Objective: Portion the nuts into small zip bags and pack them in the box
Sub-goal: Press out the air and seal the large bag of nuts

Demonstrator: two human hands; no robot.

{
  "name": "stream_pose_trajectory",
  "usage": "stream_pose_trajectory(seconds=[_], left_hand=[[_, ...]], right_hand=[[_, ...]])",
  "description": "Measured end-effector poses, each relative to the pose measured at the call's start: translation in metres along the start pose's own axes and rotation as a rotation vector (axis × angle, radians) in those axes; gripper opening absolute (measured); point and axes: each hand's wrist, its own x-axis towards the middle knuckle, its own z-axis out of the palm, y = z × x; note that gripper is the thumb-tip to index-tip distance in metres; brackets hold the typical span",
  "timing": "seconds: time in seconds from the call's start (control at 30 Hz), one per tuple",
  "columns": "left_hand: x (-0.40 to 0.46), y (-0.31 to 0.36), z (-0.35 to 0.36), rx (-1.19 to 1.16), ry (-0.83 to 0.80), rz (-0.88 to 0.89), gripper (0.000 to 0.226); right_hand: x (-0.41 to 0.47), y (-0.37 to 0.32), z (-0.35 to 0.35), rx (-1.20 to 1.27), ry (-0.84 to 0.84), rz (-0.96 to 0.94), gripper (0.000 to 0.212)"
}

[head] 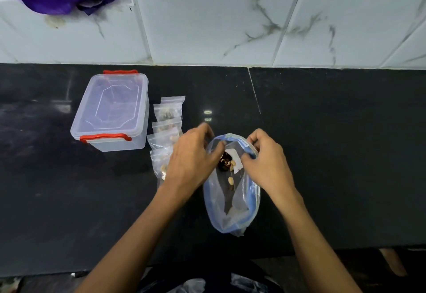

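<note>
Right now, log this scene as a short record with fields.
surface: black counter
large bag: open, blue-rimmed, few nuts inside
left hand: grips bag's left rim
right hand: pinches bag's right rim
small zip bags: filled, in a row beside the box
box: clear, red clips, lid on

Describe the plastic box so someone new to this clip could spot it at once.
Start on the black counter below the marble-tiled wall. At its left stands the box, just left of a row of small zip bags. It is the only rigid thing there: a clear tub with its lid on and red clips at both ends.
</note>
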Motion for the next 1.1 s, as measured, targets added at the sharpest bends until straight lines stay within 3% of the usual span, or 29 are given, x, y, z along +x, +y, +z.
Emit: stream_pose_trajectory(seconds=[0.2,0.3,0.4,0.47,0.6,0.67,0.77,0.87,1.0,1.1], left_hand=[[0.01,0.0,-0.008,0.034,0.054,-0.06,0.009],[0.014,0.004,-0.011,-0.051,0.027,-0.146,0.015],[0.001,0.008,-0.01,-0.229,0.01,-0.251,0.052],[-0.009,0.006,-0.007,-0.247,0.015,-0.294,0.06],[-0.007,-0.003,-0.018,-0.294,0.133,-0.326,0.041],[0.0,-0.003,-0.027,-0.327,0.157,-0.331,0.04],[-0.005,0.007,-0.029,-0.446,0.125,-0.335,0.052],[-0.03,0.005,-0.022,-0.451,0.076,-0.473,0.06],[-0.049,-0.001,-0.011,-0.423,-0.222,-0.706,0.024],[-0.044,0.0,-0.015,-0.285,-0.214,-0.62,0.019]], right_hand=[[0.01,-0.002,-0.01,-0.054,0.345,-0.02,0.024],[0.012,-0.005,-0.012,-0.044,0.222,-0.001,0.027],[0.008,-0.006,-0.013,0.051,0.041,0.025,0.024],[0.009,-0.002,-0.013,0.049,0.09,-0.008,0.015],[0.017,0.007,-0.019,0.016,0.307,0.0,0.015],[0.018,0.009,-0.021,0.106,0.241,0.027,0.017],[0.008,0.007,-0.015,0.31,-0.065,0.158,0.058],[-0.007,0.016,-0.006,0.302,-0.154,0.26,0.081],[-0.021,0.017,0.0,0.46,-0.252,0.405,0.049],[-0.02,0.014,0.002,0.47,-0.121,0.42,0.025]])
